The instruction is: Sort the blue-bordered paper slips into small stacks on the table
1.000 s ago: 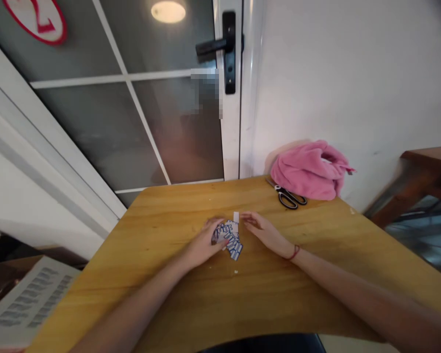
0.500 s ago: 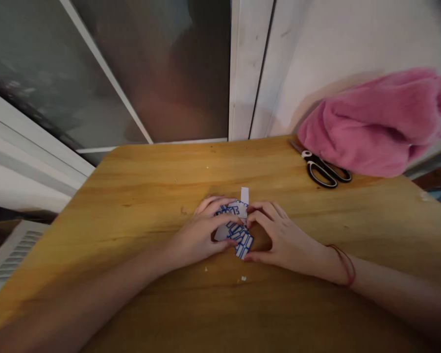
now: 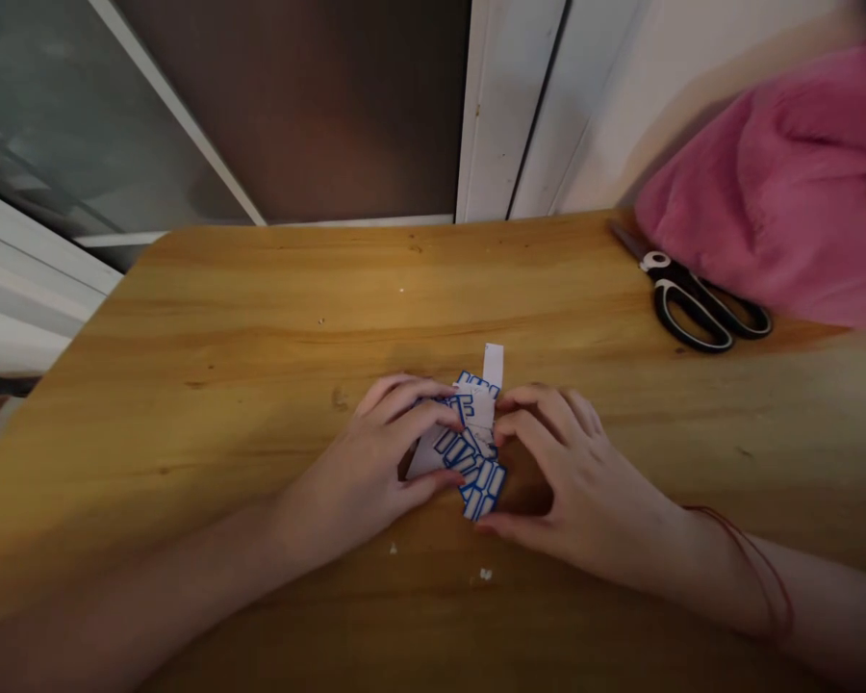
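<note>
A small loose pile of white paper label pieces with blue-outlined boxes (image 3: 485, 489) lies on the wooden table. A plain white strip (image 3: 493, 365) sticks out from its far end. My left hand (image 3: 386, 448) is cupped over the pile's left side, fingertips and thumb touching the pieces, with a gap between them. Opposite it, my right hand (image 3: 573, 472) curves around the right edge, its fingertips at the paper and its thumb low by the near corner. The fingers of both hands are bent but apart. Part of the pile is hidden under my left fingers.
Black-handled scissors (image 3: 693, 300) lie at the back right, beside a bunched pink plush cloth (image 3: 786, 192). Tiny white scraps (image 3: 486, 575) dot the wooden table (image 3: 260, 318). A glass panel with a white frame (image 3: 469, 125) stands behind the far edge.
My view has moved closer and tilted down, so the hands, paper and scissors look larger. Both hands stay around the paper pieces, which look slightly more spread out.
</note>
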Tool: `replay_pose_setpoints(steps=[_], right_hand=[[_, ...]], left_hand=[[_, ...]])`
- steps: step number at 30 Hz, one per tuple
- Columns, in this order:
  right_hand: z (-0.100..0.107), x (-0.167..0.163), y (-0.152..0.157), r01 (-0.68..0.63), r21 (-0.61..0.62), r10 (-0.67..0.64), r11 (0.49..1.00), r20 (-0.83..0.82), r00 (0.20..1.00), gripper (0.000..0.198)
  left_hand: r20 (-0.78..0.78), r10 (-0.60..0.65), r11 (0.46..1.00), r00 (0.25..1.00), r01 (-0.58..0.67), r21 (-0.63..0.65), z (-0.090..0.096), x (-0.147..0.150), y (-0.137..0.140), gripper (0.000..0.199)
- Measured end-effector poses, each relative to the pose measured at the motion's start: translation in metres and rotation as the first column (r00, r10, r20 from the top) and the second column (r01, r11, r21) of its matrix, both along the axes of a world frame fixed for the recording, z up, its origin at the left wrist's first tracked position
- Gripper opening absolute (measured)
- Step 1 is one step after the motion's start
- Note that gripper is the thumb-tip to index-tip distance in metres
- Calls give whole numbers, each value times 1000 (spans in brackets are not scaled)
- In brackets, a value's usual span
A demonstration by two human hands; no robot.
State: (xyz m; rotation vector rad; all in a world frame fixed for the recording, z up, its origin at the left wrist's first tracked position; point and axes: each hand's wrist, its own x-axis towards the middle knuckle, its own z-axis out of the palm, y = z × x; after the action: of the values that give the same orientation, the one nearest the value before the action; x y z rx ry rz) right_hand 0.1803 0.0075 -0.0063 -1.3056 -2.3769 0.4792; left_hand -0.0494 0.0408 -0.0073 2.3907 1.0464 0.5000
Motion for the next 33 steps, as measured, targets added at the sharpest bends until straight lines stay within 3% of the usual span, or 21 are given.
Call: replay_pose_setpoints(steps=[11, 16, 20, 25, 28, 33], right_hand=[[2, 6, 6, -73, -99, 60, 992, -131, 990, 10], [1, 10, 4, -45, -86, 34, 995, -123, 992, 19], [3, 13, 4, -81, -115, 70, 990, -99, 993, 11], [10, 14, 5, -160, -212, 133, 964, -139, 981, 10], [13, 15, 5, -221, -254, 171, 942, -204, 964, 6], [12, 14, 4, -194, -206, 129, 959, -294, 947, 6]], left_hand=[[63, 47, 996, 997, -42, -76, 3, -4, 2, 13], [65, 5, 990, 998, 5, -139, 8, -10, 6, 4], [89, -39, 980, 995, 56, -192, 13, -18, 12, 10], [218, 98, 964, 971, -38, -263, 13, -23, 17, 14], [204, 104, 971, 973, -54, -234, 13, -22, 16, 12], [192, 99, 976, 976, -58, -209, 16, -22, 14, 5]])
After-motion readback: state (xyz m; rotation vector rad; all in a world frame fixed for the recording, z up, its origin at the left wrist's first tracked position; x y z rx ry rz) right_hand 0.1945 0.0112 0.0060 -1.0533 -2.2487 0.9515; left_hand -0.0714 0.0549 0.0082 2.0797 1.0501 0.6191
